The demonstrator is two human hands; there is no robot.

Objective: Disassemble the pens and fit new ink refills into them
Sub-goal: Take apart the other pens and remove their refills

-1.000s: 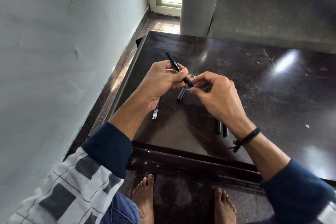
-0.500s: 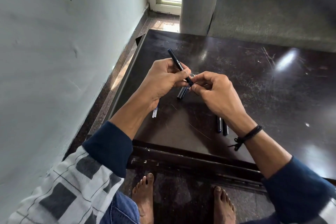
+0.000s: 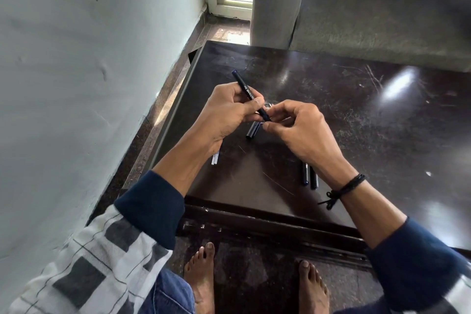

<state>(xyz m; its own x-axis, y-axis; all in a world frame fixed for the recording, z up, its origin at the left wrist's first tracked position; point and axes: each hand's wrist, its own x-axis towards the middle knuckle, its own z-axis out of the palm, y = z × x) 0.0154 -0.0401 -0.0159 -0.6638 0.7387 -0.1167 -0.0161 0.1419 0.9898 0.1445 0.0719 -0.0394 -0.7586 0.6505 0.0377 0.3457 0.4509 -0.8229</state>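
Note:
My left hand grips a black pen barrel with white lettering, its far end pointing up and away. My right hand pinches the barrel's near end with thumb and fingertips; what sits between the fingertips is too small to tell. Below the hands a black pen part lies on the dark table. Two clear refills poke out from under my left wrist. Two more black pens lie side by side under my right wrist.
The table's left edge runs close to a pale wall. A grey sofa stands behind the table. My bare feet rest on the floor below the table's near edge.
Both hands have stayed together over the table; the barrel's far end has tipped slightly, and my right fingertips have shifted a little at its near end.

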